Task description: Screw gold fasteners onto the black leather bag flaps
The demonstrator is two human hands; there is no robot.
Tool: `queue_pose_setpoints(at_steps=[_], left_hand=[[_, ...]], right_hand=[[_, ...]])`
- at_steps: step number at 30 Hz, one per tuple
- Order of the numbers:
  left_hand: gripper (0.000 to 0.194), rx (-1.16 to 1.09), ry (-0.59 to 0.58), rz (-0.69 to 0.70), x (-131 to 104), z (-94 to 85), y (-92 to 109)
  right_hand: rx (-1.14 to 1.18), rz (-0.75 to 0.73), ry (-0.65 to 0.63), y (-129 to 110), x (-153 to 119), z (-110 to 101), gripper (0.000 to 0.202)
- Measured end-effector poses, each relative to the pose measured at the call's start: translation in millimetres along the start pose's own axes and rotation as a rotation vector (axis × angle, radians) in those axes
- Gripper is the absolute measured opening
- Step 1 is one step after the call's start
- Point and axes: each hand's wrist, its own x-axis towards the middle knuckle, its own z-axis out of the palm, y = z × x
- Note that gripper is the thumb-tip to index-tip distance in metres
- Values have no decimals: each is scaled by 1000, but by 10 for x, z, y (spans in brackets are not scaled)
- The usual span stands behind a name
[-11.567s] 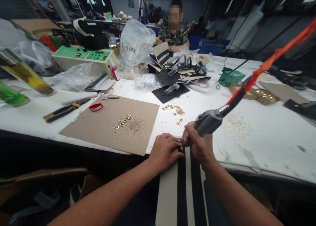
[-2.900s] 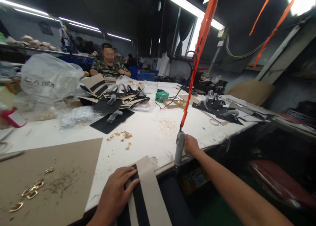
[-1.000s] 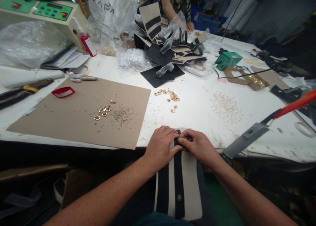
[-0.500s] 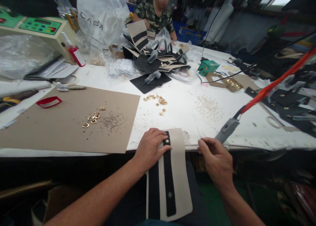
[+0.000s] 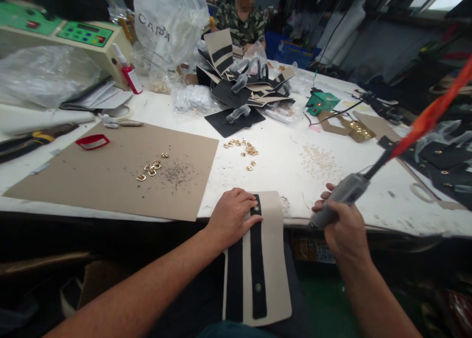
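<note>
While left hand (image 5: 232, 215) presses down part-open on striped panel (image 5: 275, 259) at desk's (image 5: 273, 170) near edge, right hand (image 5: 346, 227) has loosish grip round gray driver (image 5: 346, 190), off panel's right. Panel's long axis points wearer-ward, left hand's way closer.

A workshop: a long white work table (image 5: 273, 175) holds loose gold buckles (image 5: 250, 150), pliers (image 5: 40, 137), a heap of cut black and beige panels (image 5: 236, 89) and a machine with green control panels (image 5: 86, 34), and a powered hand tool (image 5: 341, 198) hangs on an orange-wrapped cord (image 5: 433, 114).
</note>
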Motion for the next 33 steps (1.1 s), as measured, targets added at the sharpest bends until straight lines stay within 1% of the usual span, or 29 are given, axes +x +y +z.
queue_pose_setpoints(at_steps=[2,4,6,8,10,13,16,27,33], left_hand=[[32,-12,-4,-1,-3,7,-10],[31,-26,-3,1,-1,12,-19],[31,-36,-2,1,2,12,-22],[31,-43,-7,1,4,8,-21],[31,-49,-17,0,6,2,-18],[31,-56,-30,-10,8,-5,-20],[33,-61,-42,-20,9,-7,-26],[29,-70,-39,-20,9,-9,-18],[27,-67,-39,-22,15,-5,-16]], right_hand=[[118,-38,-97,-121,-154,279,45],[134,-106,-183,-188,-278,555,37],[112,-186,-270,-184,-349,780,29],[98,-247,-348,-125,-376,931,23],[87,-268,-394,-47,-378,1011,21],[63,-284,-410,36,-370,1057,21],[65,-290,-433,66,-367,1079,19],[40,-275,-458,69,-348,1088,16],[19,-278,-508,87,-344,1059,9]])
